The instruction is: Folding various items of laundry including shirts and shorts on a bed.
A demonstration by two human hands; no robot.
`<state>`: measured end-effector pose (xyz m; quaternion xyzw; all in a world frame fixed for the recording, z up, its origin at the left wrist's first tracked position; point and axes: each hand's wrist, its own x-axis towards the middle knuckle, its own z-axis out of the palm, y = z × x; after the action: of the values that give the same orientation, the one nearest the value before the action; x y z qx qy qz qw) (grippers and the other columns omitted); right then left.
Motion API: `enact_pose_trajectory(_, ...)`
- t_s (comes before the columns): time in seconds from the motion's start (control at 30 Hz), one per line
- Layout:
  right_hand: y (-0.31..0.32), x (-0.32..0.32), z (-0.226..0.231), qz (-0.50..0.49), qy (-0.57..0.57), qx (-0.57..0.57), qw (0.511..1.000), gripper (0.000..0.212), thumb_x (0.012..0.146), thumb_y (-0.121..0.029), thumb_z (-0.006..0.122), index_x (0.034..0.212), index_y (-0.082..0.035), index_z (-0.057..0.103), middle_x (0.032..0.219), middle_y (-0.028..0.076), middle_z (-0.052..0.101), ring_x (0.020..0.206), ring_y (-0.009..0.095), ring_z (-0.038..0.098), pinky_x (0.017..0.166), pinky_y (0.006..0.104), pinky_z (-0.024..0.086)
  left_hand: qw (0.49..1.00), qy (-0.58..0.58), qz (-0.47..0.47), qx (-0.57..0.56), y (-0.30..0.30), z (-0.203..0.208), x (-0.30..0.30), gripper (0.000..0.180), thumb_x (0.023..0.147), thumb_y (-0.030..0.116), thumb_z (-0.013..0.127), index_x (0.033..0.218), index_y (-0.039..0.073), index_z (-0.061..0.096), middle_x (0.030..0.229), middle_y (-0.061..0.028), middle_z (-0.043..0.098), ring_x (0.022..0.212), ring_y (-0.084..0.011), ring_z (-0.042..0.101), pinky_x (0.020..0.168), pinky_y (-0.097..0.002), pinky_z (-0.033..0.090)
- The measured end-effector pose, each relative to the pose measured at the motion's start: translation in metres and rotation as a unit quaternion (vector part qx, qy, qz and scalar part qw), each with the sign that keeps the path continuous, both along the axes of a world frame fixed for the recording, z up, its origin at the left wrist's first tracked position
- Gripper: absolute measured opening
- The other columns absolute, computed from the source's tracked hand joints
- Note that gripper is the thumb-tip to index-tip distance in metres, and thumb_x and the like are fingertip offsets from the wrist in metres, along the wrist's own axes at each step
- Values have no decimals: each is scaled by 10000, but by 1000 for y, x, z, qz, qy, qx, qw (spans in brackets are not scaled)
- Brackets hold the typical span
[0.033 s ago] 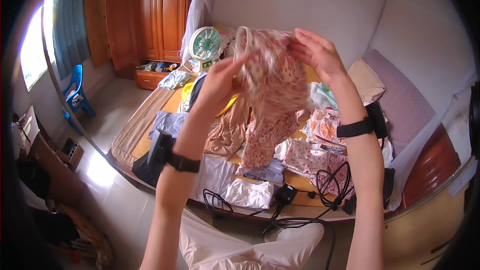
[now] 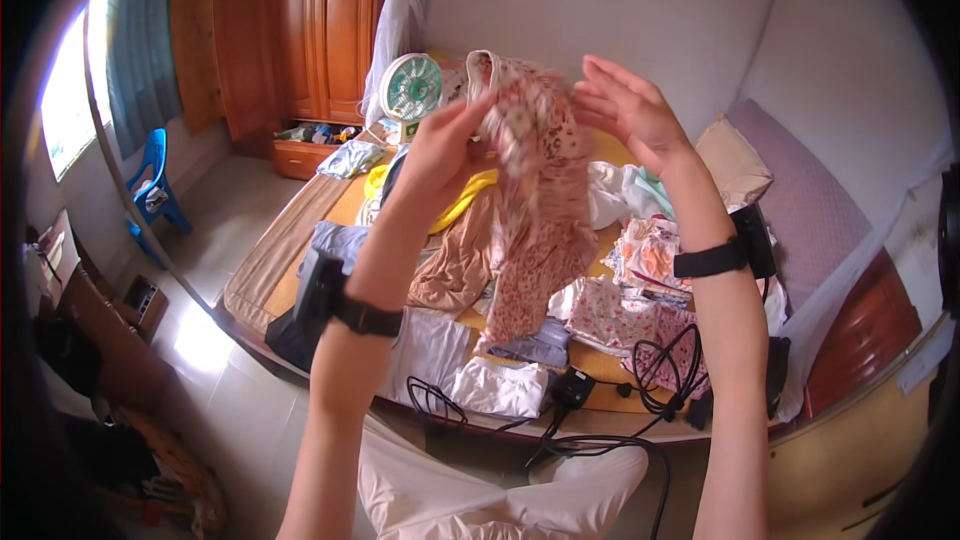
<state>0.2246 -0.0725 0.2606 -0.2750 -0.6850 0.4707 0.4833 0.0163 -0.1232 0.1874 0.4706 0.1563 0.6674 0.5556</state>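
My left hand (image 2: 445, 152) is closed on a pink-and-white floral garment (image 2: 545, 180), gripping it near its pale upper edge. The cloth hangs down in front of me over the bed, partly smeared by motion. Which kind of garment it is, I cannot tell. Just to the right of the cloth, my right hand (image 2: 635, 110) is raised with fingers stretched out; the fingertips are close to the fabric. A brown garment (image 2: 455, 265) lies on the bed beyond my left forearm. Folded floral clothes (image 2: 610, 310) lie below my right hand.
A bed (image 2: 265, 270) spreads before me with several clothes on it. White folded cloth (image 2: 500, 387) and coiled black cables (image 2: 665, 380) lie at the near edge. A green-and-white fan (image 2: 411, 88) stands at the far side, near a wooden wardrobe (image 2: 300, 30). A blue chair (image 2: 158, 180) stands left.
The floral garment has drawn in narrower toward the left, showing more white cloth behind it. My right hand has shifted slightly left; my left hand keeps its grip.
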Motion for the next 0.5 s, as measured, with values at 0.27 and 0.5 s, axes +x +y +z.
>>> enact_pose_trajectory(0.27,-39,-28,22,-45,-250,248,935,779,639,-465,757,1157,58,501,1015,154,601,920,212,590,796,317,470,992,41,120,7,1,57,22,321,878,229,555,1074,-25,548,937,-98,603,806,-156,617,668,-250,535)
enact_pose_trajectory(0.5,-23,-35,28,-107,-225,329,911,380,769,-224,625,991,81,577,859,141,646,805,211,621,748,340,469,971,164,171,19,3,63,20,307,864,265,582,1059,28,582,962,-40,596,894,-106,576,677,-218,481)
